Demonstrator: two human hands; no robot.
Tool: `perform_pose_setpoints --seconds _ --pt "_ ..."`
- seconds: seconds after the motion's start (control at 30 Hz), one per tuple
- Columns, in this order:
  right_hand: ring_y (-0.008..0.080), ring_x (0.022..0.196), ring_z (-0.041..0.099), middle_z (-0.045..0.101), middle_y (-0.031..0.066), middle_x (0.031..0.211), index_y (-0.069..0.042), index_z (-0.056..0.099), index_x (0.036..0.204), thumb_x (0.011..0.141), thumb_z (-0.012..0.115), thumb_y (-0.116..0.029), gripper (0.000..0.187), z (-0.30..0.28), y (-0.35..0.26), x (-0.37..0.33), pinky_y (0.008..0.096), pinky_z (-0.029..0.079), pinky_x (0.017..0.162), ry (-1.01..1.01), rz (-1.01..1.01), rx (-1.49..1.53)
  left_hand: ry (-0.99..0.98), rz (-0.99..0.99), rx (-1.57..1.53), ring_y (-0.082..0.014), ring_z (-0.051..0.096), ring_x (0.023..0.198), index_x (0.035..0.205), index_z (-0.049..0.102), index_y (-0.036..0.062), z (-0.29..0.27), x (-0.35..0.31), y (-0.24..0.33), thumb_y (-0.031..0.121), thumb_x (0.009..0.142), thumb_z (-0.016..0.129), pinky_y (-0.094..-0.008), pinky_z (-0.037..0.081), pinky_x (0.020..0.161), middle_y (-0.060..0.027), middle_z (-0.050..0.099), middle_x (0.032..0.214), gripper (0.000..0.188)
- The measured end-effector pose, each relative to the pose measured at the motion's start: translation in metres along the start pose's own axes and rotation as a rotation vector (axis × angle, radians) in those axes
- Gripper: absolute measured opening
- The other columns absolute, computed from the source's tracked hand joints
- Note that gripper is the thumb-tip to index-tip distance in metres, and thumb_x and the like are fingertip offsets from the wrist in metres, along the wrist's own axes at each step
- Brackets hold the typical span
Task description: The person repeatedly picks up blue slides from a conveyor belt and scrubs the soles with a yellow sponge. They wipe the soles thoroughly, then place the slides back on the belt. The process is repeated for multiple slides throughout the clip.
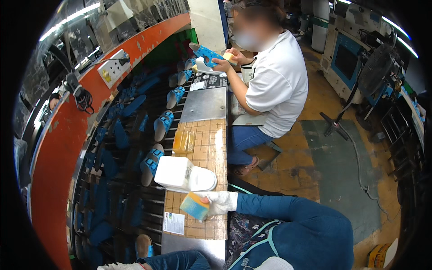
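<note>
My right hand (221,203), in a white knit glove, is closed around a sponge (195,205), orange-yellow on one side and pale blue on the other. It holds the sponge low over the cardboard-covered bench. Just beyond it a white foot-shaped form (180,174) with a blocky top lies on the bench. My left hand (120,266), also gloved, shows only in part at the lower edge, and its fingers are cut off from view. Nearest to it is a blue sandal (144,247) with a tan footbed on the dark rack.
Several blue sandals (153,164) line the slatted rack (155,207) beside the bench (204,139). An orange-red wall (60,144) with a socket box (112,69) borders it. Farther along, a seated co-worker (279,81) holds a blue sandal upper and a yellow sponge. A fan (375,67) stands right.
</note>
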State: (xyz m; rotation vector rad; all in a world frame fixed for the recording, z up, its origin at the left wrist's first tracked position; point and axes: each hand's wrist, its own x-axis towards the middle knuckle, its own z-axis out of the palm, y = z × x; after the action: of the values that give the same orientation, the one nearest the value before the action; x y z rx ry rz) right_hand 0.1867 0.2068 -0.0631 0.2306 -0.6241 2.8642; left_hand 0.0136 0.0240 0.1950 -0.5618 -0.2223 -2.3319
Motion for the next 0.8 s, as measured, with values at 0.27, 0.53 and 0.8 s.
perform_pose_setpoints --seconds 0.27,0.53,0.8 --pt "0.0276 0.124 0.057 0.056 0.0135 0.135 -0.005 0.039 0.146 0.078 0.087 -0.026 0.087 0.025 -0.005 -0.032 0.046 0.049 0.106 0.22 -0.29 -0.32 -0.153 0.048 -0.059 -0.0221 0.053 0.068 0.105 0.07 -0.0053 -0.053 0.056 0.033 0.026 0.088 0.061 -0.0322 0.044 0.059 -0.0177 0.064 0.09 0.037" --pt "0.0217 0.108 0.065 0.065 0.013 0.118 -0.002 0.055 0.127 0.085 0.077 -0.002 0.048 0.017 -0.052 -0.073 0.0334 0.054 0.093 0.964 -0.6 -1.156 -0.033 0.071 0.002 -0.0193 0.057 0.065 0.091 0.071 -0.0004 -0.08 0.073 0.041 0.028 0.084 0.062 -0.0307 0.049 0.058 -0.0111 0.064 0.085 0.03" --pt "0.032 0.092 0.064 0.067 0.0159 0.106 -0.002 0.069 0.111 0.069 0.082 -0.006 0.044 0.006 -0.046 -0.04 0.0402 0.051 0.079 0.674 -0.87 -2.254 0.004 0.234 0.245 -0.0171 0.065 0.075 0.09 0.069 0.0013 -0.129 0.106 0.068 0.037 0.087 0.059 -0.0295 0.056 0.067 -0.0095 0.067 0.088 0.037"
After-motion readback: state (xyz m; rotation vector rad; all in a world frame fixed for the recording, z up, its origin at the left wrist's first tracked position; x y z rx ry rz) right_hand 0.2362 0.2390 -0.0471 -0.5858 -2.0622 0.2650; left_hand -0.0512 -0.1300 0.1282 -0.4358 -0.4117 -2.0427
